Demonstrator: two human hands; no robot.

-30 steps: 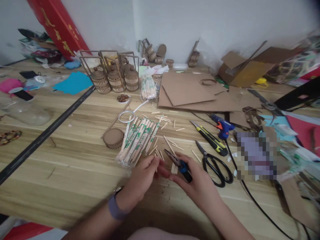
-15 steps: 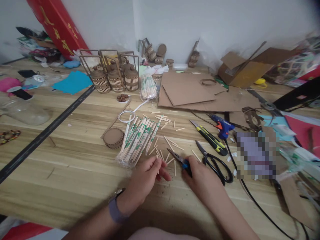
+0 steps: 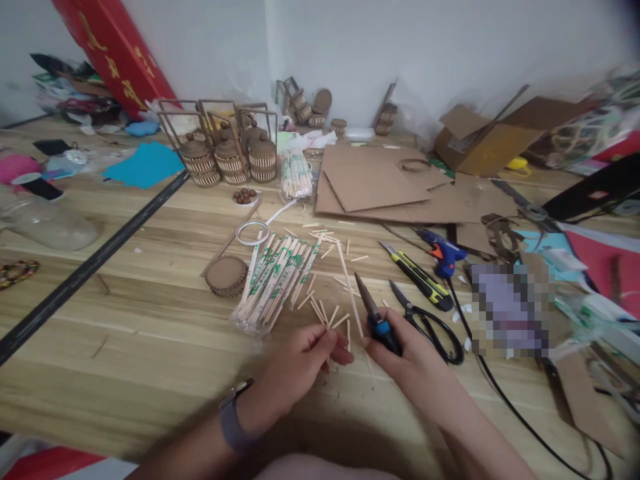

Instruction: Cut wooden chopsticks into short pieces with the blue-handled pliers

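Note:
My right hand [image 3: 407,343] is closed around a pair of pliers [image 3: 383,327] with dark jaws and blue-and-black handles, pointing away and up to the left. A long thin chopstick [image 3: 350,290] slants beside the jaws, its lower part at my right thumb. My left hand [image 3: 320,347] pinches thumb against fingers on what looks like a short wooden stick, mostly hidden. Short cut sticks [image 3: 323,310] lie scattered just beyond my fingertips. Left of them rests a bundle of paper-wrapped chopsticks [image 3: 277,283] in clear plastic, next to a round cardboard disc [image 3: 226,277].
Black scissors [image 3: 435,333], a yellow-black utility knife [image 3: 423,277] and a blue glue gun [image 3: 445,253] with a cable lie right. Cardboard sheets [image 3: 375,177], small lidded baskets [image 3: 233,157], a dish of brown beads [image 3: 245,196] and a tape roll [image 3: 253,233] are farther back.
The pliers have turned more upright and shifted right. A long chopstick now shows beside them at my right hand. My left hand has moved slightly right, still pinched.

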